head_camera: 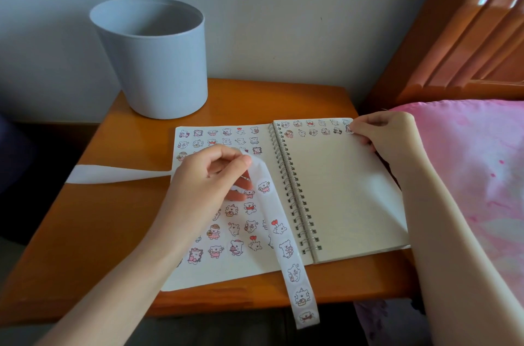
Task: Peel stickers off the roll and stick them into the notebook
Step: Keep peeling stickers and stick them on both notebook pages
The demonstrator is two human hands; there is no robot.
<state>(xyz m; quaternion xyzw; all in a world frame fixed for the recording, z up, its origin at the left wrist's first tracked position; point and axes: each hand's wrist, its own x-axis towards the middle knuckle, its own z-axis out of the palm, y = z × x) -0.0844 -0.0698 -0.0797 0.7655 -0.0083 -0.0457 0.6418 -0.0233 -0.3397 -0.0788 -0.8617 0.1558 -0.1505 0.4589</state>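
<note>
A spiral notebook [334, 192] lies open on the wooden side table. Its left page is covered with several rows of bear stickers, and two short rows run along the top of its right page. My left hand [209, 178] pinches the white sticker strip [286, 249] over the left page. The strip folds at my fingers: one length with stickers trails down over the table's front edge, and a bare length runs off to the left. My right hand [380, 130] rests at the top right corner of the right page, fingertips curled down on a sticker [349, 129] there.
A grey round bucket [153, 59] stands at the back left of the table [93, 221]. A pink bedspread [482, 175] and wooden headboard [459, 33] lie to the right. The wall is close behind.
</note>
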